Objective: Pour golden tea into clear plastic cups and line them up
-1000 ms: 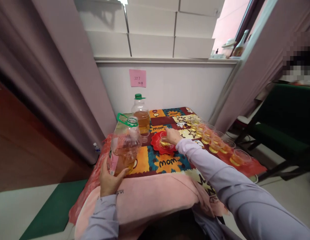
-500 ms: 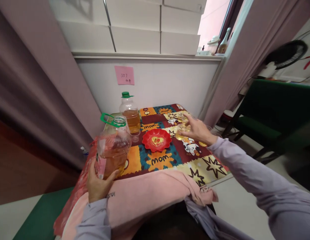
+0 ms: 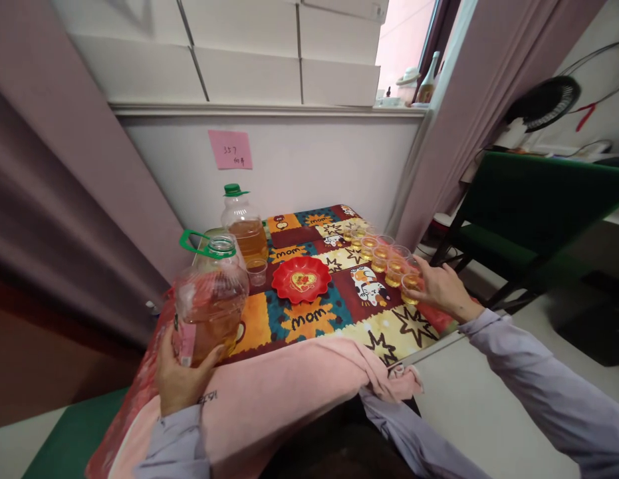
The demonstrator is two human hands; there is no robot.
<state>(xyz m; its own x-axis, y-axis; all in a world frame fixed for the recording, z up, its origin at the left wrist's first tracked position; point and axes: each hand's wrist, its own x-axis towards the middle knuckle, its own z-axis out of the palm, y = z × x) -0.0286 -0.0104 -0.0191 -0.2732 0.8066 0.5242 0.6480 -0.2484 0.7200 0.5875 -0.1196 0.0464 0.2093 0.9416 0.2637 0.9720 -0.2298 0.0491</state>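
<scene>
My left hand (image 3: 182, 379) is wrapped round the lower part of a clear plastic jug (image 3: 209, 313) of amber liquid. The jug stands uncapped, a green ring handle at its neck. My right hand (image 3: 446, 291) has its thumb and fingers round a small clear plastic cup (image 3: 410, 290) of yellow liquid, at the near end of a double row of similar filled cups (image 3: 379, 258). Left of centre, a red scalloped plate (image 3: 280, 287) with a heart design lies on the patterned tablecloth (image 3: 309, 319). Beside the jug, another clear cup (image 3: 256, 274) looks empty.
A second jug (image 3: 247, 233) with a green cap stands behind the first. Pink cloth (image 3: 289, 379) drapes over the table's near edge. A wall with a pink note (image 3: 230, 150) closes the back, and a green chair (image 3: 533, 219) stands to the right.
My right hand has moved right and nearer, from among the cups to the near end of the rows, which now show plainly. My left hand stays on the jug. The view has shifted slightly right.
</scene>
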